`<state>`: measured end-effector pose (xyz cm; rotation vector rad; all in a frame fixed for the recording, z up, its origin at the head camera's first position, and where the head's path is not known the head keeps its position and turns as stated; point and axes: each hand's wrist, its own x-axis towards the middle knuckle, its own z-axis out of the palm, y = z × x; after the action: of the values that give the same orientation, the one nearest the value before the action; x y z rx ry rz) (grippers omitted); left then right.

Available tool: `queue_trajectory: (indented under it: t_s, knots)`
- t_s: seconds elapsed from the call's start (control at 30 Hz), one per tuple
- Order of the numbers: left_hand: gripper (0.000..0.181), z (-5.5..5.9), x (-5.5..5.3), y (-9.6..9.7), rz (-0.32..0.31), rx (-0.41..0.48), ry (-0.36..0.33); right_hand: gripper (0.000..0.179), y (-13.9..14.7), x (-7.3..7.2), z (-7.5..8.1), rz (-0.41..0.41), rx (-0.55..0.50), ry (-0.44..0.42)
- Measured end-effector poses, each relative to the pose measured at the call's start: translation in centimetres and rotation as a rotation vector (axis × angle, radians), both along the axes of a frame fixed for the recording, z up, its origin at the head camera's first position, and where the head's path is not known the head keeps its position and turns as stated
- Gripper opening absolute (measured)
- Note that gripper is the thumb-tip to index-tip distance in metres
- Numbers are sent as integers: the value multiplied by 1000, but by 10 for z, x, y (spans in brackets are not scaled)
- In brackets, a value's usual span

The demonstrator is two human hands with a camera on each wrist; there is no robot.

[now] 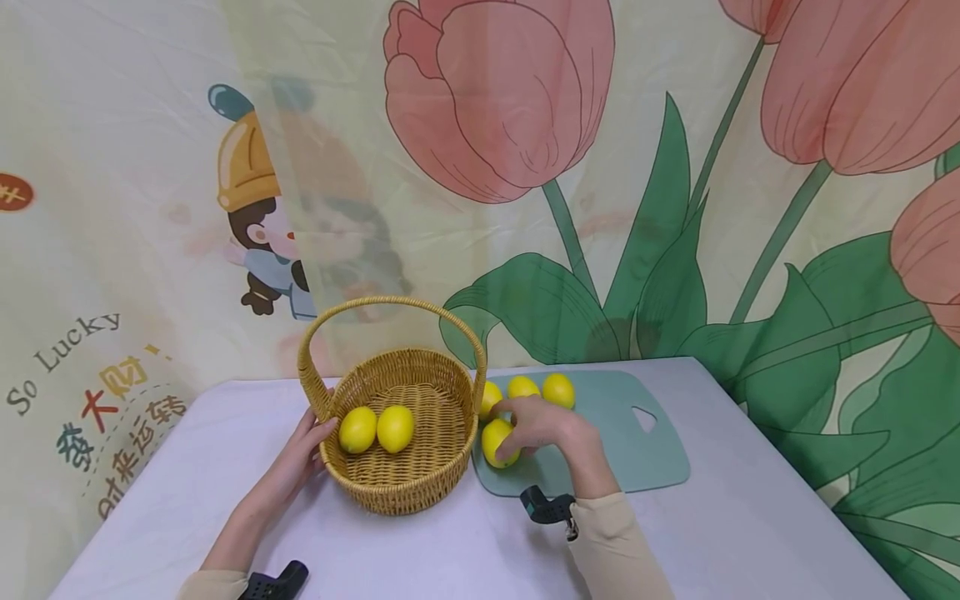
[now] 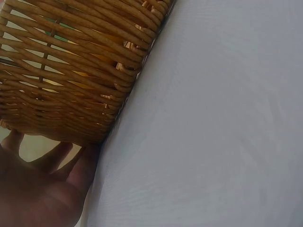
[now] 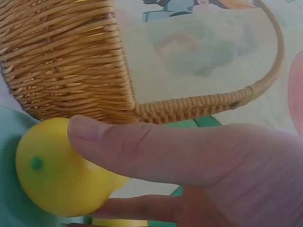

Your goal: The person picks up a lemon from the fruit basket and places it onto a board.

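Note:
A wicker basket (image 1: 397,492) with a tall arched handle stands on the white cloth, two lemons (image 1: 395,428) inside on its left. My left hand (image 1: 300,450) rests against the basket's left side, thumb by the rim. In the left wrist view, the spread fingers of that hand (image 2: 47,184) touch the woven wall. Just right of the basket, my right hand (image 1: 543,423) pinches a yellow lemon (image 1: 495,442) over the green cutting board (image 1: 630,450). The right wrist view shows the thumb across this lemon (image 3: 52,175), with a finger on its other side.
Three more lemons lie along the back left of the board, among them the rightmost lemon (image 1: 558,390). A printed curtain (image 1: 525,275) with tulips hangs behind the table (image 1: 735,475). The basket's handle (image 1: 390,302) arches high over its opening.

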<state>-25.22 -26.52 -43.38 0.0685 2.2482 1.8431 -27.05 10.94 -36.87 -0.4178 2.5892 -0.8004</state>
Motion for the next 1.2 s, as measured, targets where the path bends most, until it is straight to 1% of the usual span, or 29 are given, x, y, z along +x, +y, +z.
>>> queue_trajectory:
  t_s: [0.17, 0.3, 0.5, 0.7, 0.87, 0.97, 1.2]
  knots:
    - [73, 0, -1, 0, -1, 1, 6, 73, 4, 1, 6, -14, -14, 17]
    - [74, -1, -1, 0, 0, 2, 5, 71, 7, 5, 13, -18, -20, 50]
    - [74, -1, -1, 0, 11, 3, -3, 70, 10, 14, 26, -12, 19, 132]
    - [74, -1, -1, 0, 11, 8, -6, 71, 9, 23, 38, -7, -18, 153]
    - [73, 1, 0, 0, 8, 0, -8, 66, 4, 32, 49, 31, -52, 188]
    - [74, 1, 0, 0, 9, -5, -6, 63, 2, 35, 53, 72, -70, 212]
    - [74, 0, 0, 1, 5, -6, -7, 62, -7, 35, 54, 153, -102, 257]
